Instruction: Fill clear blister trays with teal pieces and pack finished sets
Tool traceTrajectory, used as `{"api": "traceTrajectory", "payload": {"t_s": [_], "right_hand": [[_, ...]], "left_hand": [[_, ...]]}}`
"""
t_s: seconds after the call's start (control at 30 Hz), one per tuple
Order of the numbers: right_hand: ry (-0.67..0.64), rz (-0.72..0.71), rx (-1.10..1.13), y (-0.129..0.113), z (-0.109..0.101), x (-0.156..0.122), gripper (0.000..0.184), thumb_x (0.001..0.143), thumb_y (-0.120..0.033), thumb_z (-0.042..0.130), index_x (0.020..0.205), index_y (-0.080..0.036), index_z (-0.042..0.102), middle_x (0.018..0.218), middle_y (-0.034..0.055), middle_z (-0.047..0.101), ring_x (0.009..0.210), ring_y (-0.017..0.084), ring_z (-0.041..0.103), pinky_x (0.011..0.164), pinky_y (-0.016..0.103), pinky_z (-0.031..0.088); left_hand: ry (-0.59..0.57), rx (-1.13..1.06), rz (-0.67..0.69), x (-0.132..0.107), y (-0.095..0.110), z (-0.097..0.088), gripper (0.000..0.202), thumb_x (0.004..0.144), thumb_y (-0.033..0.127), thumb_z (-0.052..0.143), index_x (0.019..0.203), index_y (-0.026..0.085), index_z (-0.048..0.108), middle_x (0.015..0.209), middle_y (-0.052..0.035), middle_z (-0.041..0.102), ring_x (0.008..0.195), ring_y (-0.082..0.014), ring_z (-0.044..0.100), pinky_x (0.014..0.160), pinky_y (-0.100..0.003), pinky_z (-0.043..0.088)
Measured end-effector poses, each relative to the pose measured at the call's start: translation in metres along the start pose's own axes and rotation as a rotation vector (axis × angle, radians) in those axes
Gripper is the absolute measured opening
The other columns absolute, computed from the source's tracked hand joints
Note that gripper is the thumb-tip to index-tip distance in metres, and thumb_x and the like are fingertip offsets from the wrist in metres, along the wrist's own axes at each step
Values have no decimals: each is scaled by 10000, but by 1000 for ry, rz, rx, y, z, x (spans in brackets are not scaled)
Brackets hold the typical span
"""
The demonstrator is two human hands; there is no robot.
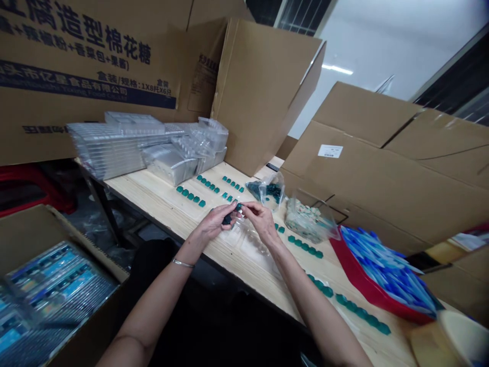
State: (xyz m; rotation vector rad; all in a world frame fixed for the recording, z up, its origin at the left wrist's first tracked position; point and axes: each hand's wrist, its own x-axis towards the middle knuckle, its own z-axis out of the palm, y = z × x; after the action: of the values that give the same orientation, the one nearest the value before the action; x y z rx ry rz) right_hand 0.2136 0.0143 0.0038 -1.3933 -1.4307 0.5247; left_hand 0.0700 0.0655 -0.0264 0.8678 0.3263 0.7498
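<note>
My left hand [214, 222], with a bracelet at the wrist, is closed around several small dark green pieces [226, 219] above the table's near edge. Between its thumb and finger is one shiny green piece [239, 207]. The fingertips of my right hand [260, 220] pinch together at that same piece; whether they grip it or something smaller is hard to see. Short rows of flat green pieces [190, 196] lie on the table beyond my hands, and more green pieces [305, 246] run off to the right. Clear plastic [250, 244] lies under my hands.
Behind the rows are a bag of dark green pieces [272, 192] and a clear tub of pale pieces [305, 219]. A red tray [355, 278] holds blue packets. Clear plastic trays [110, 148] are stacked back left. Large cartons [263, 86] line the back; an open box [114, 265] stands lower left.
</note>
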Motion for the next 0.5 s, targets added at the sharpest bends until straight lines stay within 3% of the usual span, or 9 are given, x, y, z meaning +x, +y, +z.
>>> {"api": "traceTrajectory", "payload": {"t_s": [0.13, 0.23, 0.3, 0.4, 0.5], "right_hand": [[-88, -210, -157, -7, -5, -5, 278, 793, -321, 579, 1042, -216, 647, 984, 64, 645, 818, 154, 606, 735, 291, 493], [-155, -328, -281, -12, -9, -6, 228, 820, -282, 550, 1009, -220, 662, 974, 65, 643, 853, 160, 604, 788, 306, 483], [-110, -293, -291, -11, -9, -6, 218, 809, -288, 563, 979, -203, 670, 922, 66, 657, 813, 163, 612, 769, 306, 490], [-22, -132, -178, -3, -8, -5, 250, 767, -332, 607, 950, -175, 673, 890, 73, 675, 760, 170, 630, 724, 305, 507], [-14, 15, -58, 2, -8, -4, 306, 726, -381, 638, 937, -163, 674, 815, 67, 690, 713, 178, 643, 691, 309, 515]], "left_hand": [[14, 25, 35, 0, -3, 4, 413, 697, 498, 645, 840, 115, 591, 720, -31, 537, 495, -35, 442, 355, -122, 178], [45, 145, 108, 0, -4, 6, 421, 729, 542, 582, 796, 127, 561, 705, -21, 532, 493, -45, 449, 356, -130, 217], [64, 220, 148, 1, -4, 6, 404, 745, 541, 558, 779, 139, 536, 698, -7, 525, 467, -43, 438, 352, -142, 242], [67, 347, 182, 4, -6, 5, 344, 736, 488, 591, 806, 163, 504, 665, 33, 496, 401, -30, 382, 342, -160, 246], [127, 502, 211, 5, -7, 4, 301, 730, 440, 608, 855, 185, 508, 603, 66, 451, 382, -35, 357, 357, -168, 252]]}}
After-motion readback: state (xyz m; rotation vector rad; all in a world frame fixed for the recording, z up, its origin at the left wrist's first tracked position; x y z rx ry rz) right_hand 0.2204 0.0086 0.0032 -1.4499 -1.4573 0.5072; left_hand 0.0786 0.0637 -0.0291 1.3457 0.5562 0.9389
